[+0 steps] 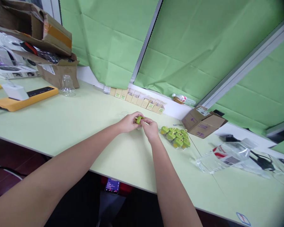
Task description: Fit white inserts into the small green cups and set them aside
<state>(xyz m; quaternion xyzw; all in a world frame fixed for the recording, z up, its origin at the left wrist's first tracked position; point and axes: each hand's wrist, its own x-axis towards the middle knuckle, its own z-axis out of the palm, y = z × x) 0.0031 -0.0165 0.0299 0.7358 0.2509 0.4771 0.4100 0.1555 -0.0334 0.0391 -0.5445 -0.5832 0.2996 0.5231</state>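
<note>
Left of clustered green-topped clear plastic containers [178,142], seemingly finished, pinches one small green plastic piece [139,119] in fingers of left hand [129,123] and right hand [151,128], apparently unfinished.

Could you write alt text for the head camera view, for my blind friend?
A person's left hand and right hand hold a green piece above a pale table. Green-topped items stand clustered to the right; small boxes line up behind.

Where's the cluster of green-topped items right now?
In the head view, the cluster sits on the table, just right of the right hand, with the carton beyond it and the large clear bottle farther right.
</note>
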